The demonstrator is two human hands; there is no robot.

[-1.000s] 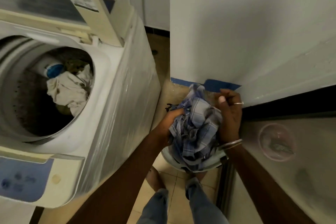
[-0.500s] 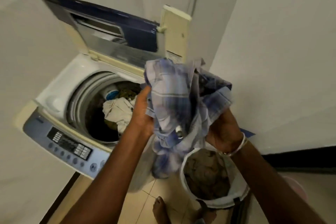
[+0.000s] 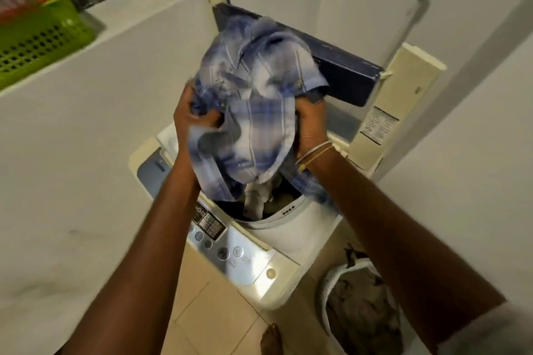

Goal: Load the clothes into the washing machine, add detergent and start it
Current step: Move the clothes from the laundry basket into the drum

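I am holding a bunched blue plaid shirt (image 3: 253, 101) over the open drum of the washing machine (image 3: 288, 242). My left hand (image 3: 189, 118) is gripping its left edge and my right hand (image 3: 310, 121) is closing on its right edge, so the cloth is bulging between and above both grips, its tail hanging toward pale clothes (image 3: 256, 199) inside. The lid's sticker (image 3: 377, 124) and the front control panel (image 3: 210, 228) are carrying print too blurred to read. A laundry basket (image 3: 340, 291) is standing beside the machine's right front corner.

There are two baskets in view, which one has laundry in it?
The white laundry basket on the floor right of the washing machine holds dark clothes. The green basket sits up on the ledge at upper left; its contents are blurred.
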